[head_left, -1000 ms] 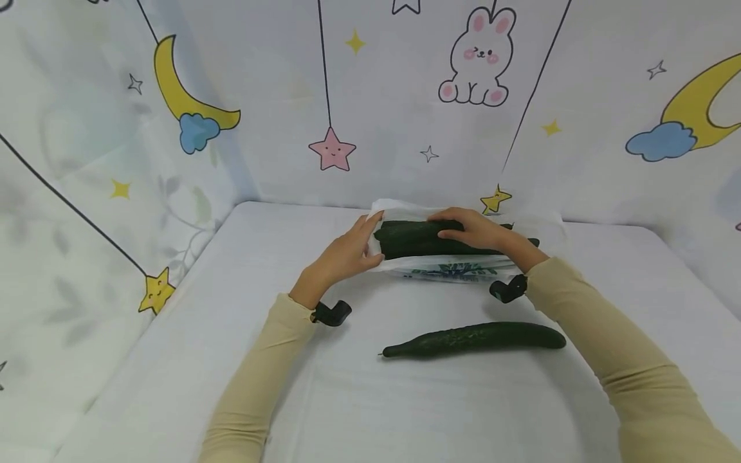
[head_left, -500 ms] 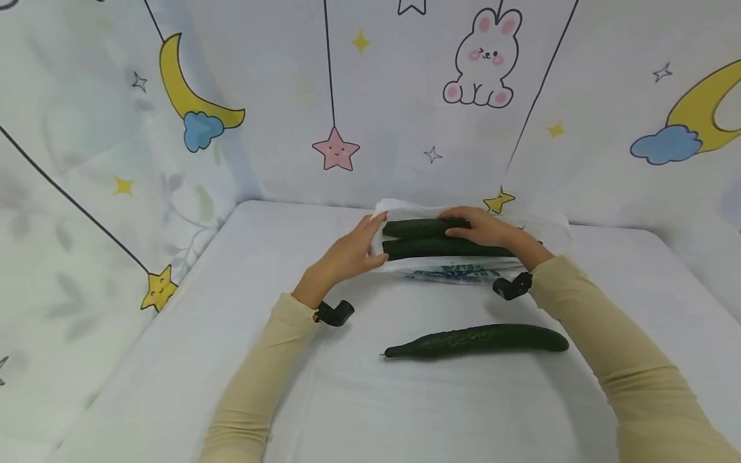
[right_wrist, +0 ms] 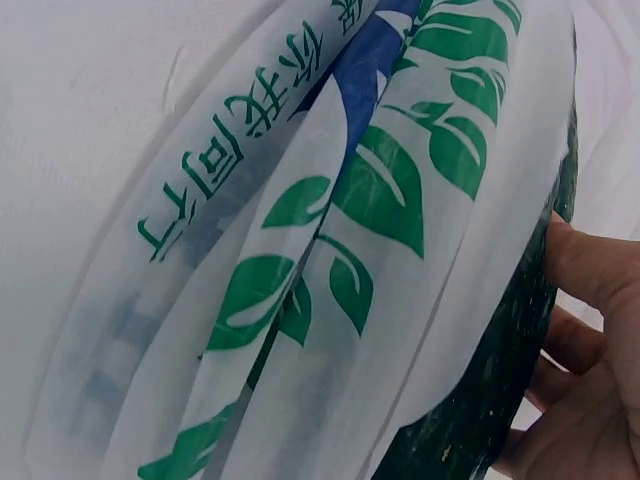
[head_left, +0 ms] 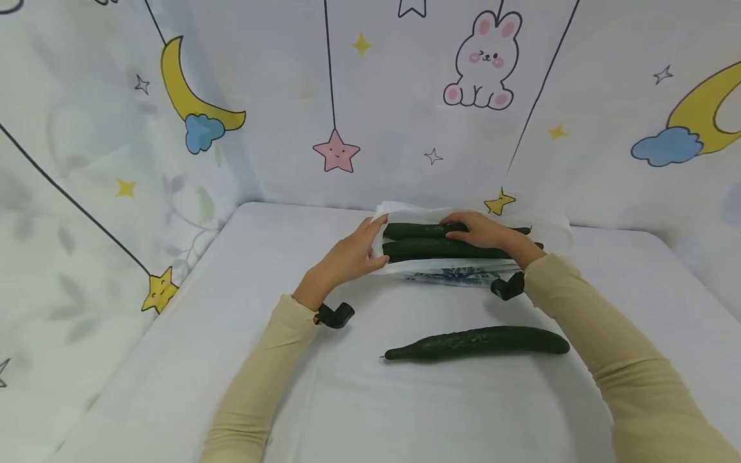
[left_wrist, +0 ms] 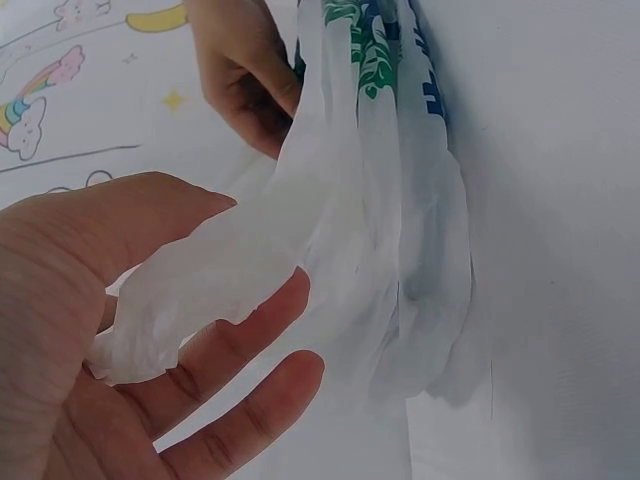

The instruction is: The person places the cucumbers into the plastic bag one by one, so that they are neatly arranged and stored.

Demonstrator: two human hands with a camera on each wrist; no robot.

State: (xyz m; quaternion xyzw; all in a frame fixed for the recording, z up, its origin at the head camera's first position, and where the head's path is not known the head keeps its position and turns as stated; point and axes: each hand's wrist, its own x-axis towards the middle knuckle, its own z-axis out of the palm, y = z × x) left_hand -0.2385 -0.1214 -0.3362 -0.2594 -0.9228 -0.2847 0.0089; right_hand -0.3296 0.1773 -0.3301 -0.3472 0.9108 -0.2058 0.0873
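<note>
Two dark green cucumbers lie side by side in the mouth of a white plastic bag (right_wrist: 390, 250) printed with green leaves. My right hand (head_left: 477, 229) grips the far cucumber (head_left: 417, 231) from above, thumb on its near side; its fingers are partly hidden. The near cucumber (head_left: 446, 249) lies just in front of it. At the bag's left end, my left hand (head_left: 350, 255) has thumb and fingers spread apart. In the left wrist view, thin plastic (left_wrist: 215, 290) lies between that hand's thumb and fingers (left_wrist: 270, 400). A third cucumber (head_left: 480, 343) rests outside the bag, nearer to me.
A white cloth covers the table (head_left: 347, 399). Behind it hangs a pale curtain (head_left: 399, 77) with cartoon moons, stars and a rabbit, close to the bag's back edge. Each wrist carries a small black camera, such as the left camera (head_left: 336, 316).
A gap has opened between the two cucumbers in the bag, and the right hand is on the far one. The left hand has hardly moved. The loose cucumber lies still.
</note>
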